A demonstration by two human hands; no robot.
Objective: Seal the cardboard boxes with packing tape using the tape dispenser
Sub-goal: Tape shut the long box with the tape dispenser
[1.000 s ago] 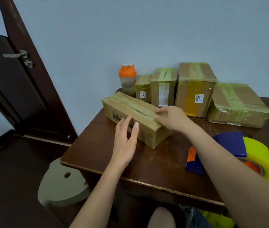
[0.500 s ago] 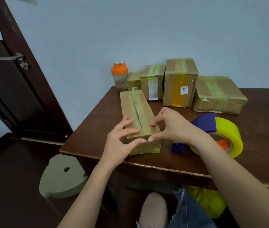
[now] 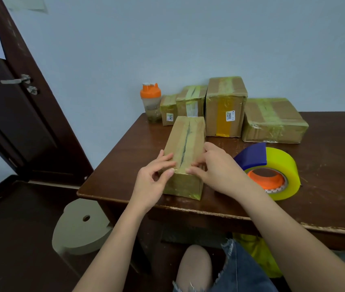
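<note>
Dark wooden surface; long box gripped near end by left hand, right hand. Press flaps flush before taping.

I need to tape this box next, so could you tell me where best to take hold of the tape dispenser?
Grip the tape dispenser by its blue housing, coming from above and from the left. It lies with the housing arched uppermost; the yellow roll is wide and slippery-looking.

White label on the tall taped box reading "25002" sideways, smaller print beneath it too small to read, small label on the little box — digits blurred, unreadable
</note>
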